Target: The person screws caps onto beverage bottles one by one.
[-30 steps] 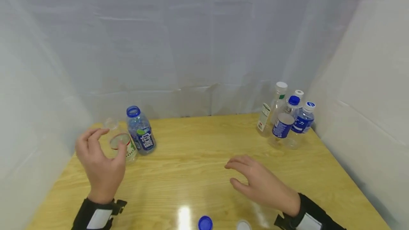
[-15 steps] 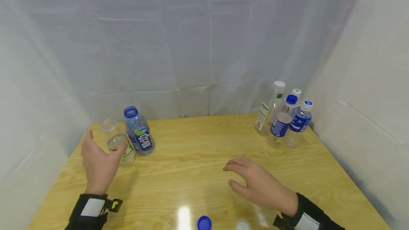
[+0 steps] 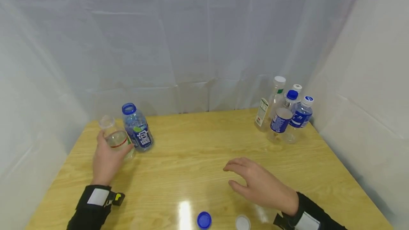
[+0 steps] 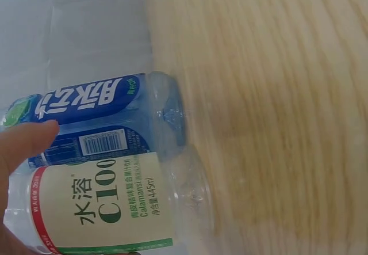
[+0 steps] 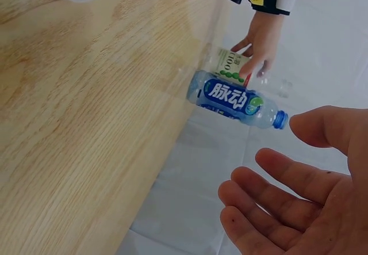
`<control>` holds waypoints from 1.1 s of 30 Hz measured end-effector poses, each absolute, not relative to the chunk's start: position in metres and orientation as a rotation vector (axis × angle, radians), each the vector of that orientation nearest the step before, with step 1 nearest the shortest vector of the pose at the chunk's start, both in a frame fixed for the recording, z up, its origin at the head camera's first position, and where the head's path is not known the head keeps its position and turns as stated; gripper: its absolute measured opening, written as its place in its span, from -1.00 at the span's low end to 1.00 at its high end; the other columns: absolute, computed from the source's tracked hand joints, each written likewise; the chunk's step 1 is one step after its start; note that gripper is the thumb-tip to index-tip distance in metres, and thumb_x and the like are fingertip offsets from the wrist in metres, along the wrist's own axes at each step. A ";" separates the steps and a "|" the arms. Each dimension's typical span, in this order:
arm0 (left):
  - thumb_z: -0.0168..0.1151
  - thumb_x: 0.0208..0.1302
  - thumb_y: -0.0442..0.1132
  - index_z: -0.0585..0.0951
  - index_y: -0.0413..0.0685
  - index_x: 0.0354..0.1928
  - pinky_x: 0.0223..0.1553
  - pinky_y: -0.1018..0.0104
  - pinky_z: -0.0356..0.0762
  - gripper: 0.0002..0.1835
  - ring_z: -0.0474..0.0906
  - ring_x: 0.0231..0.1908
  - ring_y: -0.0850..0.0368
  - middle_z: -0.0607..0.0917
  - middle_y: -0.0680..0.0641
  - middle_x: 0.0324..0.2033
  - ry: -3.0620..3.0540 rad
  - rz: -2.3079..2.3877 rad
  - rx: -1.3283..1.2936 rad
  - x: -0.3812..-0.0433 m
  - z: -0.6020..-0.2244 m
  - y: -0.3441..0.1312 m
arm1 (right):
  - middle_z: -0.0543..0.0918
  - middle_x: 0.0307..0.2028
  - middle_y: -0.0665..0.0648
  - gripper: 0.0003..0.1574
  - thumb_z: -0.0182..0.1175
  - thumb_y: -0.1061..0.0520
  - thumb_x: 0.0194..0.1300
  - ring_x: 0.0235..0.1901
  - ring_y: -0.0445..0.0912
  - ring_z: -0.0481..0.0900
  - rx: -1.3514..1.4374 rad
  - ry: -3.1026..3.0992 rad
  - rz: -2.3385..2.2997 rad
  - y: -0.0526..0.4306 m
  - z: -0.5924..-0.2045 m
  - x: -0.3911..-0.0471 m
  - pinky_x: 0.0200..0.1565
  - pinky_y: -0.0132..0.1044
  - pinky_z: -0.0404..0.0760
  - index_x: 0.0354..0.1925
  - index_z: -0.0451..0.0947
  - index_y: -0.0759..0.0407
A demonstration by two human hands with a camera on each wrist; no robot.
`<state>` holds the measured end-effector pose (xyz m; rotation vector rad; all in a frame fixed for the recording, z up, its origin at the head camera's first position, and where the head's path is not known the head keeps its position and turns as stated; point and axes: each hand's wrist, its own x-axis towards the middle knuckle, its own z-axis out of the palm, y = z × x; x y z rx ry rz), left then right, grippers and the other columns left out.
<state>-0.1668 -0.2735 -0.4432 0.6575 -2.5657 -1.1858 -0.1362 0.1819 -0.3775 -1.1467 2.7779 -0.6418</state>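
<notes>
My left hand (image 3: 107,160) grips a clear, capless plastic bottle (image 3: 116,138), thumb on its right side and fingers on its left. In the left wrist view its cream C100 label (image 4: 109,206) faces the camera, with part of the thumb (image 4: 26,143) at the left edge. Directly right of it stands a blue-tinted drink bottle (image 3: 140,134), upright, its mouth uncovered. My right hand (image 3: 255,182) hovers over the table's right half, fingers loosely bent and holding nothing; the right wrist view shows the bare palm (image 5: 322,214).
A blue cap (image 3: 204,220) and a white cap (image 3: 243,222) lie near the front of the wooden table (image 3: 185,173). Several capped bottles (image 3: 281,120) cluster at the back right. Pale sheeting (image 3: 191,45) rises behind the table and on both sides.
The left hand, earlier spread in front of the clear bottle, has moved in and closed around it. The right hand stays in place. The bottles stand where they were.
</notes>
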 end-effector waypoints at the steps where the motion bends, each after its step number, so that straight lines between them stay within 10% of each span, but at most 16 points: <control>1: 0.41 0.24 0.08 -0.24 -0.09 0.62 0.26 -0.43 0.30 0.21 0.28 0.35 -0.51 0.24 -0.52 0.43 -2.565 -1.169 0.663 -0.167 -0.444 -0.274 | 0.62 0.16 0.01 -0.63 0.26 0.03 0.42 0.19 -0.09 0.55 -1.144 2.772 -0.641 0.182 -0.377 -0.136 0.19 -0.05 0.61 0.15 0.62 0.00; 33: 0.52 0.10 -0.05 0.30 -0.13 0.46 -0.14 -0.18 0.48 -0.08 0.58 -0.01 -0.31 0.61 -0.36 0.09 -2.240 -0.888 0.361 -0.131 -0.396 -0.235 | 0.62 0.16 -0.02 -0.66 0.23 0.04 0.44 0.19 -0.08 0.56 -1.137 2.729 -0.680 0.183 -0.384 -0.132 0.18 -0.02 0.60 0.15 0.62 0.00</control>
